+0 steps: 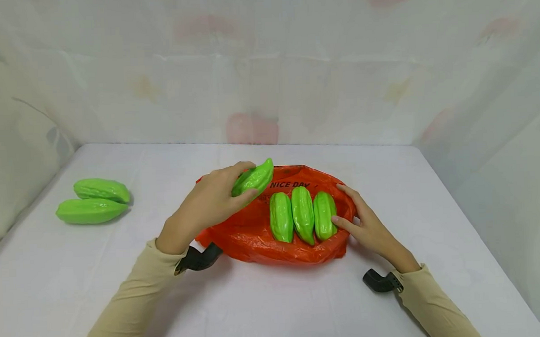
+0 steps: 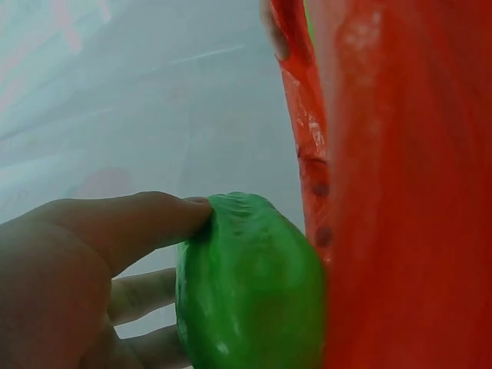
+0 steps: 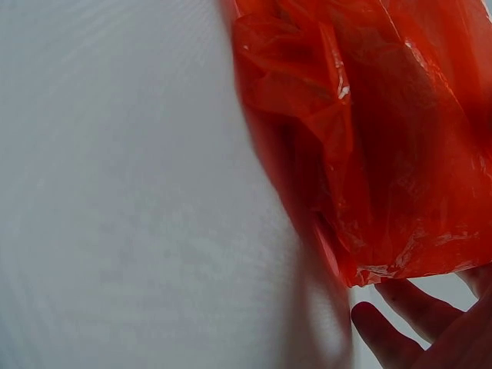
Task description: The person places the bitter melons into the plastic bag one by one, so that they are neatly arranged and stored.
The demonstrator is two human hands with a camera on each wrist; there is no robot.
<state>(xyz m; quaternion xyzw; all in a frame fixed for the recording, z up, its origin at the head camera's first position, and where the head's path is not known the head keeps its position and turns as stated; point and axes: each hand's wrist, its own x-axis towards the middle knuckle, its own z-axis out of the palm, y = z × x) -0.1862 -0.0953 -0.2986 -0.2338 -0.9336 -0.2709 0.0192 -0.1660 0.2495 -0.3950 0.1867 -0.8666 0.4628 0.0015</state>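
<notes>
My left hand (image 1: 215, 196) grips a glossy green bitter melon (image 1: 257, 178) between thumb and fingers, over the left part of a red plastic bag (image 1: 241, 236). In the left wrist view this bitter melon (image 2: 254, 284) appears beside the bag's red wall (image 2: 407, 192). Three more bitter melons (image 1: 303, 214) lie side by side in the bag's open mouth. At the bag's right edge my right hand (image 1: 365, 224) holds the rim, its thumb inside by the rightmost melon (image 1: 325, 215). The right wrist view has the fingers (image 3: 415, 311) at the bag's crinkled side (image 3: 400, 154).
Two other bitter melons (image 1: 92, 210) lie together at the left of the white table (image 1: 284, 307). A pale patterned curtain (image 1: 249, 90) stands behind the table and along both sides. Each wrist carries a black camera mount (image 1: 378, 281).
</notes>
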